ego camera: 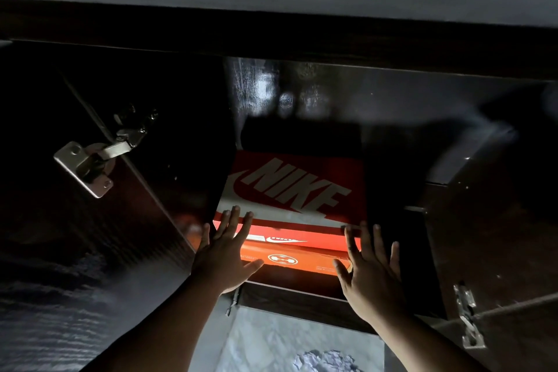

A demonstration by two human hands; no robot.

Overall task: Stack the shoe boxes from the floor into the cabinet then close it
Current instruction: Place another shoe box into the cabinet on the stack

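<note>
We have our two hands flat against the front of the stack inside the dark cabinet [302, 39]. Our left hand [225, 251] lies with straight, spread fingers on the near left corner of the red Nike box [296, 187], its palm over the end of the orange box [296, 258] beneath. Our right hand [371, 266] is likewise spread and flat, pressing the right ends of both boxes; neither hand grips anything.

The red Nike box sits on top of the orange box, lid up with the big logo showing, and both are within the cabinet opening, between its left wall and the darker space to the right. Their front ends look close to the cabinet's front edge, so we judge this to be the pushing-in or squaring-up of the stack.

As for progress, at least two boxes are already stacked inside. Whether more boxes wait on the floor [271, 341] we cannot tell; only a small patch of pale tile and something crumpled and white [326, 361] show below. The left door [90, 235], with its metal hinge [93, 160], stands open, as does the right door [498, 251], so closing the cabinet is not yet done.
</note>
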